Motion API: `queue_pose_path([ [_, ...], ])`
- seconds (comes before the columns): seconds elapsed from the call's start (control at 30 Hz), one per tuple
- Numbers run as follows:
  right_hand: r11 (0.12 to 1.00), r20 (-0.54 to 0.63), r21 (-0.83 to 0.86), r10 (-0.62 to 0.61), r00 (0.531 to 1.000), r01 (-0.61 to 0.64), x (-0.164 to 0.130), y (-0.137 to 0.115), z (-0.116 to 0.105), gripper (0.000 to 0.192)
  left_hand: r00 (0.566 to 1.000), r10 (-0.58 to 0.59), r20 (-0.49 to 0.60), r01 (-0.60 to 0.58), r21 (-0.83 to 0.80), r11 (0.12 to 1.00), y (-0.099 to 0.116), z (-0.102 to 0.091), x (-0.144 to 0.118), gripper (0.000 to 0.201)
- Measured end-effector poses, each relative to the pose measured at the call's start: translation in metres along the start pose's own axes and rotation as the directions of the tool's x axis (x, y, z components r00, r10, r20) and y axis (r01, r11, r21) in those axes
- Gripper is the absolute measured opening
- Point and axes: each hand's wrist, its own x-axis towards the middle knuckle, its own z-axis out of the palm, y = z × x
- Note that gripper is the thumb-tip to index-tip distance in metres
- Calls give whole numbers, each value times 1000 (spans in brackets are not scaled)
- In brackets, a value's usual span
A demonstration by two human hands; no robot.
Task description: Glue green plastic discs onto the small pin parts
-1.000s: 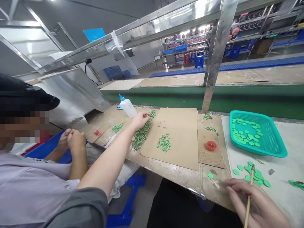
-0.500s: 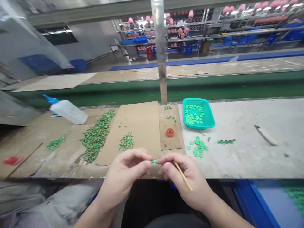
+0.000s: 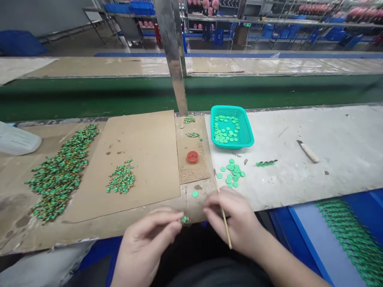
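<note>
Factory shelving and blue crates fill the far background, behind a green conveyor belt (image 3: 89, 95) and a metal post (image 3: 173, 59) that rises from the back edge of the work surface (image 3: 314, 171). Near the front edge, the left hand (image 3: 146, 243) pinches a small green piece (image 3: 184, 219) at its fingertips, so that hand is closed on it. The right hand (image 3: 236, 223) sits just beside it, fingers curled around a thin wooden stick (image 3: 225, 223) that slants down toward the person's lap; the two hands are close together but not touching. A single green disc (image 3: 195, 194) lies on the surface just above the hands. Behind it a red cap (image 3: 192, 156) stands on a small cardboard sheet (image 3: 191, 173). A larger cardboard sheet (image 3: 143, 155) to the left carries a small heap of green pieces (image 3: 121, 180), and a long, bigger heap (image 3: 60, 171) lies further left. To the right, loose green discs (image 3: 231, 173) lie near a teal basket (image 3: 248, 135) holding more discs. A short row of discs (image 3: 266, 163) and a pale-handled knife (image 3: 308, 151) lie well apart to the right. A white bottle (image 3: 18, 139) rests at the left edge
</note>
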Motion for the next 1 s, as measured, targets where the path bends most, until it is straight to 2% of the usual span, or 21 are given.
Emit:
queue_pose_path([
  [0.07, 981, 47, -167, -92, 995, 99, 16, 17, -1, 14, 996, 34, -79, -24, 117, 993, -3, -5, 15, 23],
  [0.17, 955, 144, -259, -107, 984, 141, 35, 30, 6, 17, 992, 64, -105, -41, 204, 978, -5, -11, 32, 26],
  [0.33, 952, 131, -280, -88, 988, 122, 37, 26, 12, 18, 984, 175, -8, -162, 348, 923, -3, -8, 42, 14],
  [0.47, 973, 103, -208, -83, 991, 103, 24, 16, -11, 54, 967, 234, 98, -254, 415, 874, -4, 3, 49, 13],
  [0.53, 975, 85, -200, -77, 993, 93, 19, 14, -24, 63, 957, 256, 134, -288, 446, 847, -7, 8, 52, 13],
  [0.63, 985, 37, -139, -93, 995, 98, 14, 18, -33, 58, 947, 276, 164, -321, 492, 809, -12, 11, 52, 13],
  [0.77, 998, -118, 31, -48, 992, 52, 11, 29, -23, 36, 937, 300, 182, -350, 515, 783, -15, 11, 51, 14],
  [0.83, 994, -159, 110, -8, 987, 26, 11, 31, -18, 37, 933, 301, 199, -360, 520, 774, -15, 12, 51, 16],
  [0.9, 990, -144, 141, 23, 989, -3, 12, 32, -18, 41, 934, 295, 204, -358, 538, 763, -14, 12, 51, 16],
  [1.0, 996, -96, 84, 45, 994, -37, 15, 31, -23, 34, 936, 289, 199, -351, 558, 752, -13, 13, 51, 14],
])
